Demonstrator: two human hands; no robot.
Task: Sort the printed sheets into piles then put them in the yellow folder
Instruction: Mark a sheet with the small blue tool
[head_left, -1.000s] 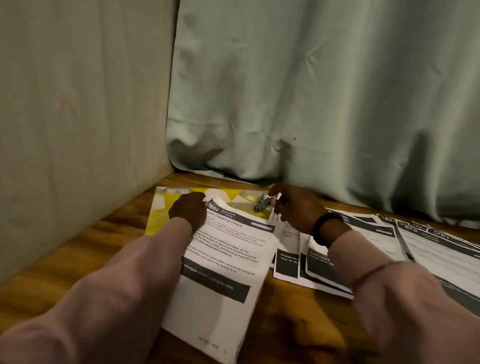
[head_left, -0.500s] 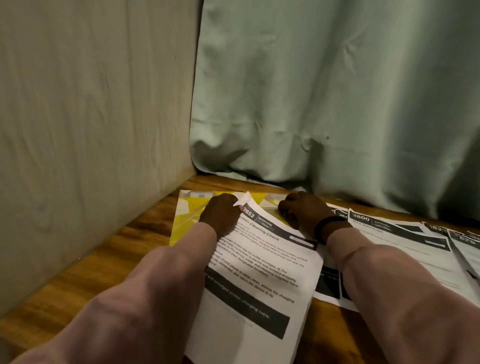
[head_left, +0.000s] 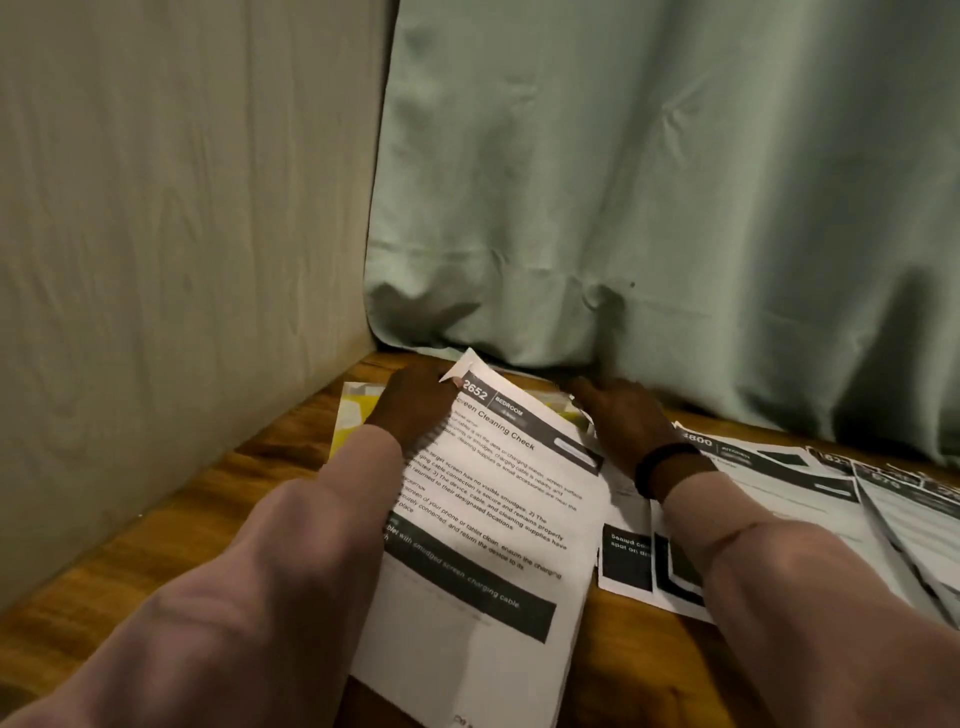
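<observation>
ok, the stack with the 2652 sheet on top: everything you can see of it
The stack is white printed paper, several sheets thick at its right edge, lying askew on the wooden table, its far end over the yellow folder. The top sheet has a dark header reading 2652, BEDROOM and the title Screen Cleaning Check, body text, then a dark band lower down. Its far left corner curls up where the left hand pinches it. The right hand sits at its far right corner; contact is unclear.
</observation>
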